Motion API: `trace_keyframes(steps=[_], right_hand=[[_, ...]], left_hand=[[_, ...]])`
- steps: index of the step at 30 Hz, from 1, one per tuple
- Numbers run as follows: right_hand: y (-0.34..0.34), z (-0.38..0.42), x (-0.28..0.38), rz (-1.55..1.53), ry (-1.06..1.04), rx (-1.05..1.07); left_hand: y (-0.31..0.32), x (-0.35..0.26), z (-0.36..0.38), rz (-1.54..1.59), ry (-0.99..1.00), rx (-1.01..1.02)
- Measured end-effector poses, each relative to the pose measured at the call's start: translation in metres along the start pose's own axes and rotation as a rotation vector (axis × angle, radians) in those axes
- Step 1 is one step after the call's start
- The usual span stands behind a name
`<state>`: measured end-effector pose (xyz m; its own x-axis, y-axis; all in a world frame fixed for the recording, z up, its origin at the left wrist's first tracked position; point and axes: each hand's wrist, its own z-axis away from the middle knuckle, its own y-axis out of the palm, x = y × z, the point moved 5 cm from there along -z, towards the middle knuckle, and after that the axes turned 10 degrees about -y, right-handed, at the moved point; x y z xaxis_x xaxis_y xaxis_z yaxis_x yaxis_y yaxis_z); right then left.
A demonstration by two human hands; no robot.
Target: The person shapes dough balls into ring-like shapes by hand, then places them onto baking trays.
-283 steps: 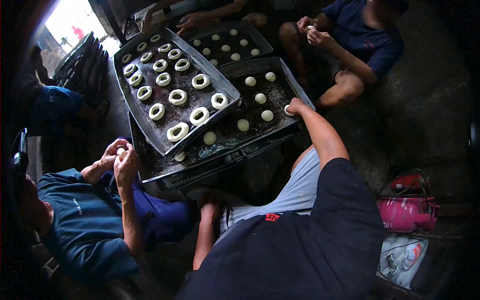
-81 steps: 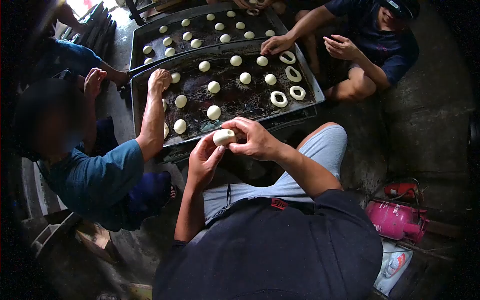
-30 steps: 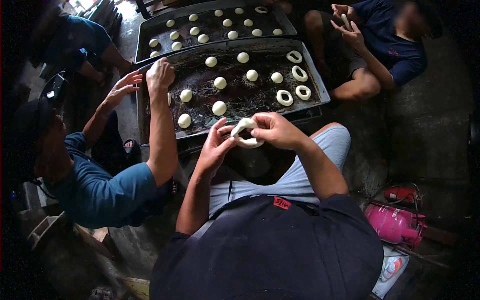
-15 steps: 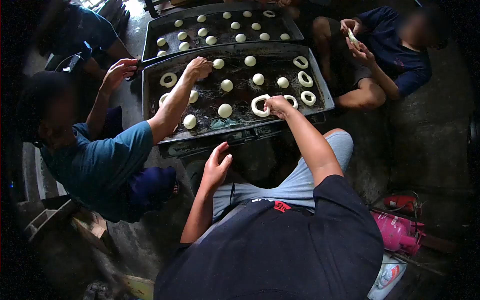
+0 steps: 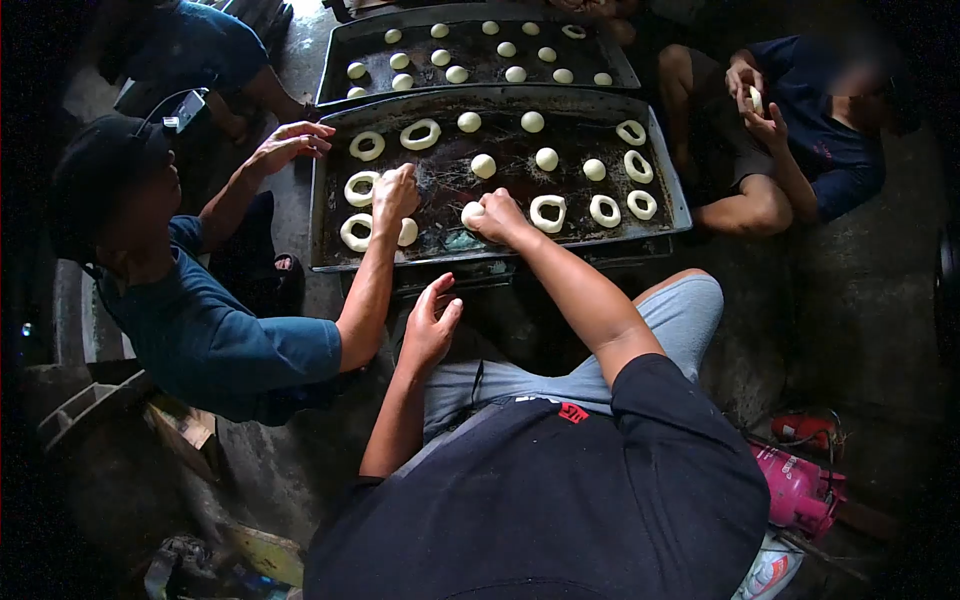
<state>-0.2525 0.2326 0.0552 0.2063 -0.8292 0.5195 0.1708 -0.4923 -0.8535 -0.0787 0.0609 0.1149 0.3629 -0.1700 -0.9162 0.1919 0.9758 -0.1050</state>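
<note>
My right hand (image 5: 500, 217) has its fingers closed on a round dough ball (image 5: 473, 214) lying on the near metal tray (image 5: 680, 190); the fingers hide part of the ball. Beside it, to the right, sits a dough ring (image 5: 548, 227), with a second ring (image 5: 604, 220) farther along. My left hand (image 5: 430, 325) is held in front of the tray's near edge, above my lap, empty with thumb and fingers apart. A co-worker's hand (image 5: 397, 195) reaches onto the tray's left part, close to a dough ring (image 5: 352, 190) and a dough ball (image 5: 407, 233).
A second tray (image 5: 628, 70) with several dough balls lies behind. The co-worker at left (image 5: 230, 340) leans close to my left arm. Another person (image 5: 845, 120) sits at right, handling a dough piece (image 5: 755, 99). A pink gas cylinder (image 5: 800, 490) stands at lower right.
My right hand has left a dough ring and moved left to a dough ball. The left co-worker's hand has come nearer, and more rings show at the tray's left. The view has shifted slightly.
</note>
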Motion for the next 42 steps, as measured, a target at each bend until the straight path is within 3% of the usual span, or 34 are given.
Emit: trace_keyframes(steps=[2, 6, 10, 14, 16, 20, 23, 24, 26, 27, 29, 30, 32, 34, 36, 38, 40, 42], right_hand=[[0.001, 0.004, 0.018, -0.268, -0.082, -0.067], [-0.052, 0.063, 0.09, -0.522, -0.283, 0.128], [-0.1, 0.12, 0.135, -0.594, -0.559, 0.068], [-0.125, 0.137, 0.136, -0.7, -0.487, 0.045], [-0.135, 0.144, 0.143, -0.67, -0.525, 0.028], [-0.147, 0.161, 0.157, -0.687, -0.556, -0.047], [-0.152, 0.172, 0.174, -0.303, -0.634, -0.184], [-0.149, 0.173, 0.177, -0.305, -0.637, -0.186], [-0.148, 0.175, 0.182, -0.284, -0.664, -0.263], [-0.138, 0.169, 0.174, -0.504, -0.648, -0.151], [-0.135, 0.171, 0.166, -0.533, -0.574, -0.103], [-0.133, 0.171, 0.161, -0.565, -0.496, -0.052], [-0.128, 0.174, 0.16, -0.538, -0.51, -0.023], [-0.14, 0.175, 0.163, -0.423, -0.532, -0.085], [-0.153, 0.176, 0.166, -0.427, -0.559, -0.167], [-0.15, 0.177, 0.163, -0.77, -0.522, -0.193], [-0.14, 0.174, 0.159, -1.271, -0.279, -0.061], [-0.14, 0.169, 0.156, -0.54, -0.532, 0.015]], left_hand=[[-0.004, 0.004, -0.002, 0.071, 0.012, -0.012], [-0.016, -0.011, 0.001, 0.221, 0.088, -0.113], [-0.011, -0.042, 0.008, 0.29, 0.095, 0.101], [-0.012, -0.08, 0.022, 0.263, 0.201, 0.17], [-0.014, -0.095, 0.028, 0.014, 0.34, 0.18], [-0.017, -0.108, 0.04, -0.14, 0.444, 0.232], [-0.015, -0.105, 0.041, -0.186, 0.417, 0.166], [-0.015, -0.104, 0.039, -0.238, 0.391, 0.131], [-0.01, -0.1, 0.036, -0.194, 0.355, 0.109], [-0.011, -0.093, 0.032, -0.041, 0.344, 0.075], [-0.009, -0.089, 0.03, 0.308, 0.374, 0.086], [-0.005, -0.091, 0.032, 0.311, 0.377, 0.085], [-0.004, -0.113, 0.055, 0.312, 0.721, 0.048], [-0.001, -0.113, 0.056, 0.31, 0.702, 0.068], [-0.002, -0.102, 0.04, 0.179, 0.519, -0.096], [0.0, -0.106, 0.044, 0.169, 0.496, -0.109], [0.002, -0.115, 0.043, 0.155, 0.461, -0.129], [0.003, -0.111, 0.044, 0.333, 0.469, -0.106]])
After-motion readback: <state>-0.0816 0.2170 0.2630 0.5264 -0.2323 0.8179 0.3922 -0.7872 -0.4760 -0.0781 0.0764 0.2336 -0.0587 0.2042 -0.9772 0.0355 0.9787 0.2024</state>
